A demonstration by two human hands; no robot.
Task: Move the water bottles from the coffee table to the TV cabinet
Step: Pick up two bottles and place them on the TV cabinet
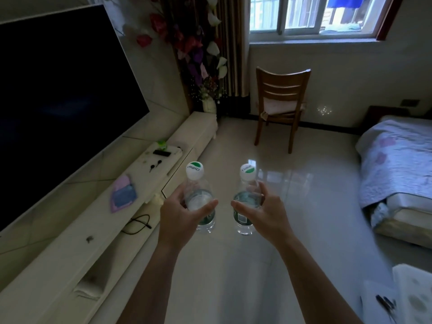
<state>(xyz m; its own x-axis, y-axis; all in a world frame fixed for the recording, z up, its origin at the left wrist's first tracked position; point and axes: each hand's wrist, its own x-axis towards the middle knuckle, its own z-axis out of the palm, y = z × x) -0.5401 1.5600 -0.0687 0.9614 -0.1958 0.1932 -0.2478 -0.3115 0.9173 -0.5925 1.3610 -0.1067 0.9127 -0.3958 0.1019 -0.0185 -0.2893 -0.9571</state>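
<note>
As both grips (180, 216) (266, 213) wrap bottles (198, 196) (245, 199), upright, apart

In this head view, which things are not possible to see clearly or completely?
Head view: labels of the left bottle and right bottle, mostly covered by the left hand and right hand.
Head view: white surface at lower right, cut off by the frame edges; its identity is unclear.
Head view: small dark items on the TV cabinet, too small and dim.

The room is dim, with daylight entering through the window (313, 15). Below it, the glossy floor (280, 178) shows pale glare. Straight lines bend toward the picture's edges.
</note>
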